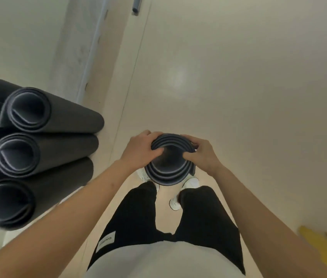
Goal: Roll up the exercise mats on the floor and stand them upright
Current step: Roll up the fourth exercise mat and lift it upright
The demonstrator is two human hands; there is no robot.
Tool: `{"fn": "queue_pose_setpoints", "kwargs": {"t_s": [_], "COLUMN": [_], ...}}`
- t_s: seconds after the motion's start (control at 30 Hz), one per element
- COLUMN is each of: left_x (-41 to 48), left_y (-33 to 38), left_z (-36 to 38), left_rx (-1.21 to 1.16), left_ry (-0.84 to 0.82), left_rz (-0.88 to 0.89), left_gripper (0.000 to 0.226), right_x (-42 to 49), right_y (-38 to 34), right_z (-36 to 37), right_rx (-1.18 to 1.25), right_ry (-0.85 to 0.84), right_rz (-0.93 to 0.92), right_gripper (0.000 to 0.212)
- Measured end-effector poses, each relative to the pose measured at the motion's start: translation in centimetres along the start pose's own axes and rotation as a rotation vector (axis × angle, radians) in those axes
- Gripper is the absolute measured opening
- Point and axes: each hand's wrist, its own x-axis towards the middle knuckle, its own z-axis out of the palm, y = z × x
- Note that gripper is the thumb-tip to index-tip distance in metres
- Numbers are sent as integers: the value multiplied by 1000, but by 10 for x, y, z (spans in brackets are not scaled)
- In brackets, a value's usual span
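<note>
The dark grey rolled foam exercise mat (168, 178) is upright just in front of the person's white shoes (190, 182). Its lower end is hidden, so I cannot tell if it rests on the pale beige floor (238, 97). The left hand (138, 151) and the right hand (202, 155) hold its top rim from opposite sides. Each grip is closed, with fingers curled over the edge into the hollow. Three similar dark rolled mats (16, 153) stand together at the left, near the wall. To do this step well, I think the roll should be held tight, set flat on its end beside that row, and released one hand at a time, because the outer layer may spring open.
</note>
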Motion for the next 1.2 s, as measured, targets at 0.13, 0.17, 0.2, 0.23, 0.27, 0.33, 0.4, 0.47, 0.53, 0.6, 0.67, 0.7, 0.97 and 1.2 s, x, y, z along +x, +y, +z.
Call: {"fn": "queue_pose_setpoints", "kwargs": {"t_s": [0.13,0.17,0.2,0.23,0.27,0.33,0.4,0.47,0.53,0.6,0.67,0.7,0.97,1.2], "left_x": [-24,-29,-33,-36,-37,-36,-30,-19,-6,14,36,47,113,151], "left_y": [-40,-49,-56,-63,-69,-78,-85,-88,-88,-90,-88,-88,-117,-179], "left_z": [-49,-56,-64,-69,-75,-84,-93,-104,-116,-131,-147,-155,-202,-214], "left_rx": [-60,-91,-120,-144,-163,-208,-279,-354,-386,-433,-517,-565,-751,-829], "left_ry": [117,146,179,211,242,298,354,415,453,509,565,594,878,1063], "left_rz": [-119,-151,-181,-209,-239,-306,-366,-413,-445,-505,-548,-568,-796,-911], "left_gripper": [47,47,48,49,50,50,49,45,39,34,31,31,14,27], "right_x": [15,17,19,23,28,42,63,89,113,145,180,198,315,389], "right_y": [-59,-71,-84,-95,-106,-128,-150,-170,-187,-210,-238,-251,-349,-389], "right_z": [50,61,70,77,82,87,89,87,83,77,73,72,109,181], "right_rx": [-111,-146,-184,-218,-247,-301,-379,-496,-584,-616,-633,-650,-894,-1050], "right_ry": [30,35,37,39,36,4,-71,-145,-177,-229,-287,-309,-446,-517], "right_rz": [-41,-53,-66,-78,-89,-127,-157,-182,-212,-226,-224,-225,-397,-622], "right_gripper": [52,52,52,51,50,49,53,61,64,60,49,43,32,35]}}
